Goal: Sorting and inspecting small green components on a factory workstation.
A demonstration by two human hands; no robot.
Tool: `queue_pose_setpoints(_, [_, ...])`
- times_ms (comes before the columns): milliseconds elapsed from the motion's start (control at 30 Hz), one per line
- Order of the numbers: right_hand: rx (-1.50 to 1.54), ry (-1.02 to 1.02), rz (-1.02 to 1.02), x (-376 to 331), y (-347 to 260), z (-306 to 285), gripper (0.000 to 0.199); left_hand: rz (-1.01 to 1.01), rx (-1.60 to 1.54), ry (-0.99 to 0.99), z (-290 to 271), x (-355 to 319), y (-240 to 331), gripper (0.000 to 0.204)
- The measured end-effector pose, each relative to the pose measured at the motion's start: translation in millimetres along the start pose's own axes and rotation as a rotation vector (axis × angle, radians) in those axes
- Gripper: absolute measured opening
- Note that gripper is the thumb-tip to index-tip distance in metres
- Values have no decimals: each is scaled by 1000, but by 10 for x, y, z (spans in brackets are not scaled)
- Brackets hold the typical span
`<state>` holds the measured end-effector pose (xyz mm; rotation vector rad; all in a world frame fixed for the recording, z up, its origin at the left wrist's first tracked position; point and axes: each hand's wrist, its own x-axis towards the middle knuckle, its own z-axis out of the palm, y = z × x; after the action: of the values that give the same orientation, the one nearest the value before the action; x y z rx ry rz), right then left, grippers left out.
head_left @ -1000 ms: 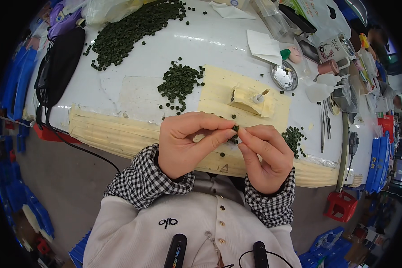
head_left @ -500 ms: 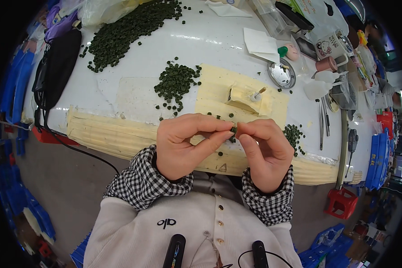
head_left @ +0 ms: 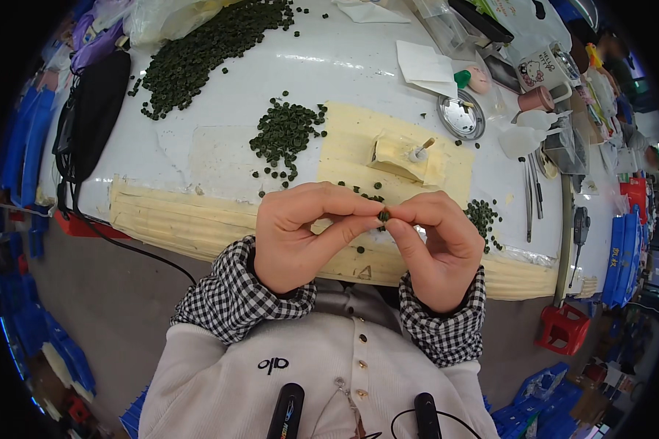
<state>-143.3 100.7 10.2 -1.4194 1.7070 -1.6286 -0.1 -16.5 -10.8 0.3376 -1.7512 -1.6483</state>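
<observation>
My left hand (head_left: 296,234) and my right hand (head_left: 441,245) meet above the table's near edge, thumbs and forefingers pinched from both sides on one small dark green ring-shaped piece (head_left: 384,216). Its exact kind is too small to make out. Several like pieces (head_left: 373,197) lie just behind my fingertips on a yellowish sheet (head_left: 344,143). A loose pile of them (head_left: 285,139) is beyond my left hand, and a smaller cluster (head_left: 482,219) sits right of my right hand. Past the fingers stands a yellow taped block (head_left: 403,159) with a small upright peg.
A large heap of green pieces (head_left: 205,55) spreads at the far left, beside a black pouch (head_left: 99,110) with a cable. At right are a round metal dish (head_left: 461,115), tweezers (head_left: 527,201), white squeeze bottles (head_left: 521,145) and a mug (head_left: 542,73). A red stool (head_left: 564,328) stands below.
Both hands stay pinched together; the fingertips have shifted slightly and the green piece now shows more plainly between them. The view has moved a little.
</observation>
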Motion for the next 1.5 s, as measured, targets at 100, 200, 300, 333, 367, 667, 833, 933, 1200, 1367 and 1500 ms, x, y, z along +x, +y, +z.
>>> queue_pose_setpoints(100, [-14, 6, -11, 2, 2, -5, 16, 12, 29, -21, -9, 4, -10, 17])
queue_pose_setpoints(200, [-28, 11, -5, -1, -4, -14, 16, 14, 39, -33, -2, 15, 6, 17])
queue_pose_setpoints(300, [-36, 17, 5, -4, -15, -24, 16, 7, 47, -41, 8, 20, 25, 16])
queue_pose_setpoints(333, [-37, 20, 0, -2, -16, -20, 16, 4, 52, -41, 8, 16, 27, 16])
queue_pose_setpoints(367, [-37, 22, -5, -1, -18, -17, 17, 1, 57, -42, 8, 12, 28, 16])
queue_pose_setpoints(667, [-95, 21, -1, -11, -35, -22, 17, -41, 58, -47, 10, 6, 66, 17])
queue_pose_setpoints(833, [-97, 1, 26, -21, -46, -71, 15, -54, 65, -74, 26, 23, 79, 17])
queue_pose_setpoints(933, [-75, -22, 45, -25, -31, -103, 13, -48, 89, -90, 23, 26, 65, 16])
queue_pose_setpoints(1200, [-102, -25, 42, -43, -46, -124, 13, -147, -4, -94, 37, 18, 32, 14])
queue_pose_setpoints(1367, [-66, -49, 65, -64, -26, -160, 14, -86, 86, -158, 15, 38, 57, 14])
queue_pose_setpoints(1500, [-133, -49, 21, -64, -50, -166, 14, -280, -198, -102, 53, 2, 56, 13])
